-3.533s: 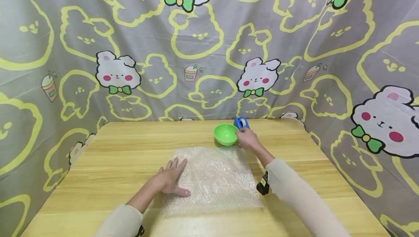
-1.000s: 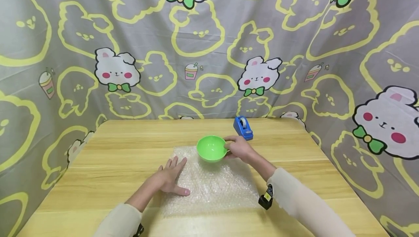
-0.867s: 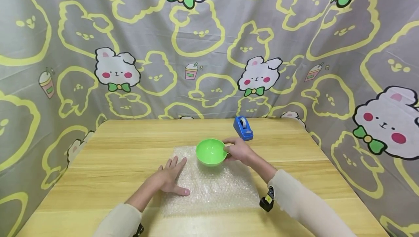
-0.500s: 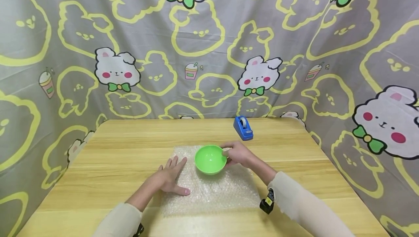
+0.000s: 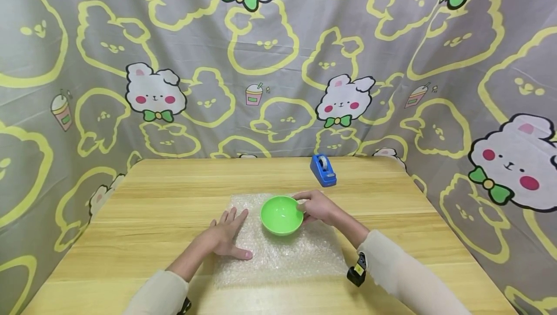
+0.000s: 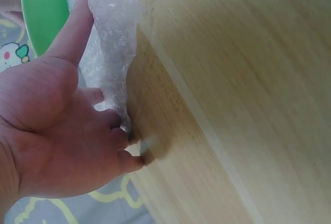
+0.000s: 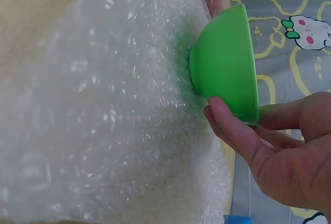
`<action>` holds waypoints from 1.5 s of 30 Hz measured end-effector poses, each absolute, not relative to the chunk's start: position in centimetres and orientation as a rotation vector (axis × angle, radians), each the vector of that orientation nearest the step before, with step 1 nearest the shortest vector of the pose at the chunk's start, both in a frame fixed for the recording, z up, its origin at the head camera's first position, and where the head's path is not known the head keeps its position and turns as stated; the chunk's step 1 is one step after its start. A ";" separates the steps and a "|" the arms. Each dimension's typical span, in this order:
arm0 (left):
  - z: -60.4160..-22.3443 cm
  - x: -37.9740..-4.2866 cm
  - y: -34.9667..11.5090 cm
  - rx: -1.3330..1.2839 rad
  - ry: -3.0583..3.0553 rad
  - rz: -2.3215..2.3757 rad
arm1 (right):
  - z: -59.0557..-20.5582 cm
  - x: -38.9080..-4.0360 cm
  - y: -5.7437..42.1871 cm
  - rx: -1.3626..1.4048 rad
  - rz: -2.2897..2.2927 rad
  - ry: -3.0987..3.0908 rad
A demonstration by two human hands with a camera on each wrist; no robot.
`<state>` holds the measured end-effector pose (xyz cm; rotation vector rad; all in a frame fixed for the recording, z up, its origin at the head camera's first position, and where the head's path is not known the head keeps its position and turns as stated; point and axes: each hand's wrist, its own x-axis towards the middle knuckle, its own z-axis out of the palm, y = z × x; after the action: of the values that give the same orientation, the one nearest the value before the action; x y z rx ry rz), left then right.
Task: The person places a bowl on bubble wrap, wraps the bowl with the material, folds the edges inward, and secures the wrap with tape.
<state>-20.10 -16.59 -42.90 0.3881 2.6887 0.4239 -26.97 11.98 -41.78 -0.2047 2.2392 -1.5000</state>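
A bright green bowl [image 5: 281,215] sits upright on the back middle of a sheet of bubble wrap [image 5: 287,262]. My right hand [image 5: 319,207] pinches the bowl's right side, thumb at the rim and fingers round the outer wall. In the right wrist view the bowl [image 7: 225,69] has its foot right at the bubble wrap [image 7: 119,100], and my right hand [image 7: 289,157] grips its edge. My left hand [image 5: 227,237] lies with spread, straight fingers on the left edge of the wrap. The left wrist view shows my left hand [image 6: 57,125] with the thumb stretched along the wrap [image 6: 111,27].
A blue tape dispenser [image 5: 324,171] with a roll of clear tape stands at the back right of the wooden table [image 5: 174,184]. A grey patterned curtain [image 5: 278,54] hangs behind the table and along both sides.
My right hand has brought the bowl from beside the tape dispenser toward me and left, then down onto the bubble wrap. The left hand has stayed in place on the wrap.
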 end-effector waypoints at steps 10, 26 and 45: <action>-42.8 -20.1 -16.5 0.383 2.691 0.423 | -41.8 -27.1 11.8 -0.215 -1.437 2.298; -43.1 -20.3 -16.7 0.393 2.694 0.429 | -40.2 -24.7 10.4 -0.475 -0.937 2.656; -43.1 -20.2 -16.6 0.401 2.689 0.415 | -40.9 -23.9 10.1 -0.523 -0.824 2.654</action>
<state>-20.16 -16.63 -43.08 0.4014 2.6890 0.4145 -23.87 10.07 -40.93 -0.5230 2.6543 -0.8245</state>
